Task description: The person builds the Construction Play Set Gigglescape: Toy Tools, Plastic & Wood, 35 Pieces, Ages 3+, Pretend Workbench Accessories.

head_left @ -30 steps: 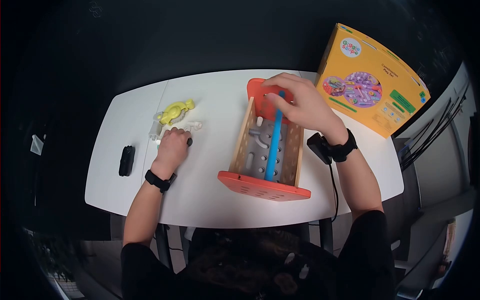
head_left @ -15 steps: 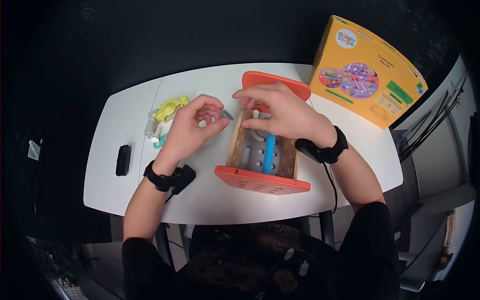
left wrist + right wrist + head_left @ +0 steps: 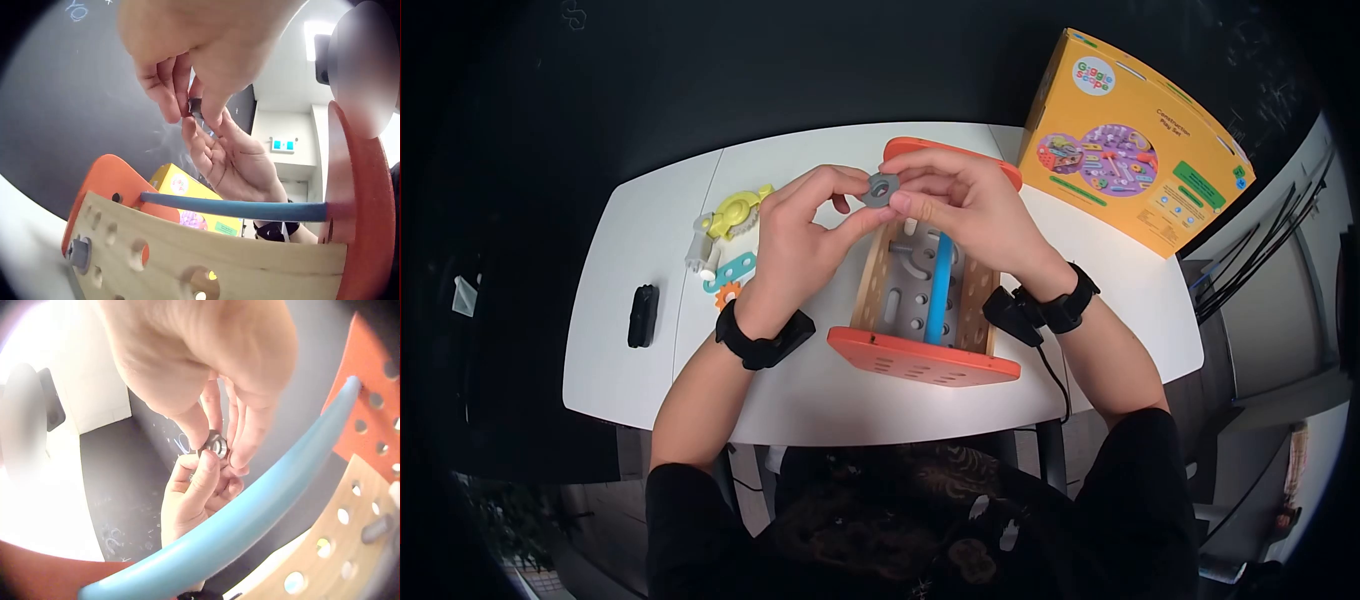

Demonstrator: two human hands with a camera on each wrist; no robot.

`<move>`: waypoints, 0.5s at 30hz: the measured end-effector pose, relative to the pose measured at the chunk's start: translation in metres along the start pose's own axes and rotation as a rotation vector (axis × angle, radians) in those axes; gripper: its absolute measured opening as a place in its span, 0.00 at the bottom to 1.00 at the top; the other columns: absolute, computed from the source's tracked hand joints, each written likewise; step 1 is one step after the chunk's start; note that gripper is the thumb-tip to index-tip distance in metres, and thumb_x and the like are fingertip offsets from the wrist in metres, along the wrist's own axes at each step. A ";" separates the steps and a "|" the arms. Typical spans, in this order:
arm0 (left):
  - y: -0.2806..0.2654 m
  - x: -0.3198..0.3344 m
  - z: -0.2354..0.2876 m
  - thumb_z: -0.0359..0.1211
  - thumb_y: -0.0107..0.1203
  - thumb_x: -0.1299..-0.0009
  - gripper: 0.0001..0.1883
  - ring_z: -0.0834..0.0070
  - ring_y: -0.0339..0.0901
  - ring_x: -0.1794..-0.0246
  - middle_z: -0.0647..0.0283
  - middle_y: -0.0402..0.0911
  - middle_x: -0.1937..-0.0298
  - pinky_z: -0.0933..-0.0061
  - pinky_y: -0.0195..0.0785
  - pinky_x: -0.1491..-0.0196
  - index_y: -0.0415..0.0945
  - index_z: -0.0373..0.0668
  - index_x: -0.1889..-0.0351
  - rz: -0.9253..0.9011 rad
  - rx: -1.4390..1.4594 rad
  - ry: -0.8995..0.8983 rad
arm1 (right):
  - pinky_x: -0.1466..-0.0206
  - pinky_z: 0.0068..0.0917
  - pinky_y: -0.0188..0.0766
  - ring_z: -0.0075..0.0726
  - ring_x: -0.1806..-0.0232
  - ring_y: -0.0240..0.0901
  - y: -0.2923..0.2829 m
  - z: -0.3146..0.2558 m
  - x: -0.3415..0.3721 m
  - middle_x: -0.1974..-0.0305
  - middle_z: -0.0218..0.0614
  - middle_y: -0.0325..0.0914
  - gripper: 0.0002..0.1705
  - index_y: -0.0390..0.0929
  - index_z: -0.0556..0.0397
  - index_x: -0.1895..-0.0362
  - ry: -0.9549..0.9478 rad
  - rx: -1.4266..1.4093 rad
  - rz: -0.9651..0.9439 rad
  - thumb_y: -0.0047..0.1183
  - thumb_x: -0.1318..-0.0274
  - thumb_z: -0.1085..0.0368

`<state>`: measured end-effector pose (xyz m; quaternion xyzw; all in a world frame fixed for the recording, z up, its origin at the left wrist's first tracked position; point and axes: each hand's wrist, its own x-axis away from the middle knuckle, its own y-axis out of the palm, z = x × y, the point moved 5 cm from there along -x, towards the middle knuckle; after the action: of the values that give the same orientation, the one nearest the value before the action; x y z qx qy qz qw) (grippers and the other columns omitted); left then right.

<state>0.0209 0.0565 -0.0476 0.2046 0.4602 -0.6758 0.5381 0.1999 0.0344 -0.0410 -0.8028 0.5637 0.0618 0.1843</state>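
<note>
Both hands meet over the far end of the toolbox, around a small grey nut with a hole in it. My left hand pinches the nut between thumb and fingers from the left. From the right, my right hand pinches its other edge. In the right wrist view the nut sits between the fingertips of both hands. Below them stands the wooden toolbox with red end panels and a blue bar; grey pieces lie inside it.
Left of the toolbox lie a yellow toy piece, a teal strip, an orange gear and a whitish piece. A black object rests farther left. A yellow box stands at the back right.
My left hand has risen from beside the loose pieces and moved right with the grey nut. My right hand has come left from the toolbox's far end and now grips the nut too.
</note>
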 end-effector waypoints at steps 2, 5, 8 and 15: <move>0.001 -0.001 0.002 0.31 0.74 0.38 0.14 0.70 0.84 0.64 0.60 0.88 0.60 0.73 0.76 0.62 0.82 0.38 0.59 0.011 -0.014 0.020 | 0.42 0.28 0.78 0.31 0.44 0.81 0.001 -0.001 -0.001 0.44 0.38 0.80 0.20 0.76 0.60 0.39 -0.023 -0.049 0.015 0.61 0.32 0.69; 0.002 -0.003 0.003 0.31 0.74 0.38 0.14 0.68 0.85 0.62 0.60 0.88 0.60 0.73 0.77 0.62 0.83 0.37 0.58 0.020 -0.010 0.035 | 0.42 0.26 0.77 0.29 0.45 0.81 0.004 -0.003 -0.001 0.42 0.36 0.77 0.21 0.76 0.59 0.39 -0.016 -0.102 0.055 0.62 0.33 0.69; 0.005 -0.004 0.004 0.32 0.73 0.37 0.13 0.67 0.85 0.60 0.59 0.88 0.57 0.72 0.77 0.62 0.83 0.37 0.58 0.002 0.010 0.029 | 0.48 0.25 0.77 0.25 0.51 0.81 0.004 -0.001 -0.002 0.52 0.34 0.78 0.21 0.78 0.60 0.42 -0.045 -0.114 0.088 0.64 0.36 0.67; 0.015 0.008 -0.025 0.42 0.66 0.29 0.16 0.65 0.85 0.58 0.57 0.87 0.52 0.69 0.77 0.60 0.83 0.37 0.56 -0.186 -0.023 -0.216 | 0.50 0.26 0.80 0.28 0.55 0.82 -0.038 -0.004 0.019 0.54 0.37 0.79 0.19 0.77 0.58 0.47 0.016 -0.039 0.311 0.65 0.40 0.68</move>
<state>0.0260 0.0734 -0.0721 0.0807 0.4243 -0.7356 0.5219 0.2414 0.0273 -0.0342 -0.7095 0.6815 0.0940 0.1525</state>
